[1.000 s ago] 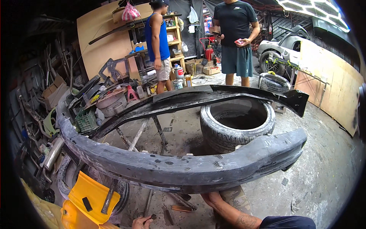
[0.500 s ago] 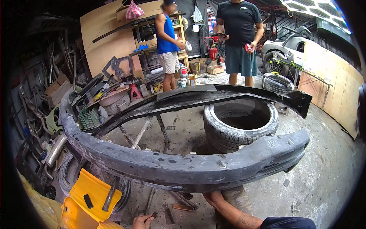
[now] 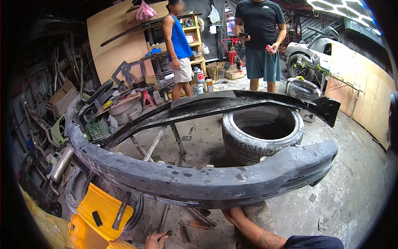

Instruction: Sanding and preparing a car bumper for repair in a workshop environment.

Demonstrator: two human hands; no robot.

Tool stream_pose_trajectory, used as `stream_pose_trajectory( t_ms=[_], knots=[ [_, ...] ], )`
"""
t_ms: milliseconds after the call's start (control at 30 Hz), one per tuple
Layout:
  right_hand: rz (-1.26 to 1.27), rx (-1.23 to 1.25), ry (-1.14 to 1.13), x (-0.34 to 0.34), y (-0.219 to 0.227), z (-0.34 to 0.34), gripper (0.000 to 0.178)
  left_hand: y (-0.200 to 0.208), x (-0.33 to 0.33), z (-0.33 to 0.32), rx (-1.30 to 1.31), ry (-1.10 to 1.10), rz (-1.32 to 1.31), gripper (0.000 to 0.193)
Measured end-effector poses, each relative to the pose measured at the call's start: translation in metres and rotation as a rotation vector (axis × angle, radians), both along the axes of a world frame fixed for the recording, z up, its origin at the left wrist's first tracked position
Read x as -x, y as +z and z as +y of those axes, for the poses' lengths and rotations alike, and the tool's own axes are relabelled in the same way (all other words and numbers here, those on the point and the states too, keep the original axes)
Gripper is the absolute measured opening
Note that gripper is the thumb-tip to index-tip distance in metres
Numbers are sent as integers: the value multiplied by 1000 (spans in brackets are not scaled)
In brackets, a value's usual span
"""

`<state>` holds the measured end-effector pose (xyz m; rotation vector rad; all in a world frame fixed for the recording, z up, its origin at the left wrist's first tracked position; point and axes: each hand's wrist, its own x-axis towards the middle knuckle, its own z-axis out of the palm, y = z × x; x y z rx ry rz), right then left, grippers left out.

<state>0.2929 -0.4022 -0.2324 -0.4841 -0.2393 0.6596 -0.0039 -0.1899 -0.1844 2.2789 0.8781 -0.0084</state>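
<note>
A long grey car bumper [image 3: 166,178], scuffed and blotched with dark wet-looking spots, curves across the whole middle of the view. Below its front edge, at the bottom, my left hand [image 3: 154,240] pinches a small dark piece [image 3: 168,233] whose kind I cannot make out. From the lower right my right forearm reaches up to the underside of the bumper. Only the wrist end of my right hand [image 3: 230,213] shows there; its fingers are hidden behind the bumper.
A large tyre [image 3: 265,133] lies behind the bumper's right part. At lower left stands a yellow container [image 3: 89,232] with a dark block on its flap. A wooden-handled strip [image 3: 200,224] lies on the floor. Two people stand at the back, near shelves [image 3: 198,41].
The person in the blue top has turned and lowered an arm. The person in black has shifted slightly. My hands stay in nearly the same places.
</note>
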Motion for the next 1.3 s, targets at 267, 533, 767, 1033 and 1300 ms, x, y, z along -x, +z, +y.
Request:
stream_pose_trajectory(
  t_ms=[267,533,767,1033,1300],
  knots=[
    [14,0,-23,3,2,-1,54,-1,0,-1,2,14,16,36],
    [-2,-5,-27,-2,-22,0,45,-12,1,4,-4,-16,-37,34],
    [95,44,-34,3,-44,9,43,-29,3,15,-137,-60,-115,32],
    [130,40,6,4,-38,7,37,-35,-3,19,-184,-59,-110,33],
    [60,61,-2,5,-46,6,40,-41,6,31,-271,-30,-137,35]
  ],
)
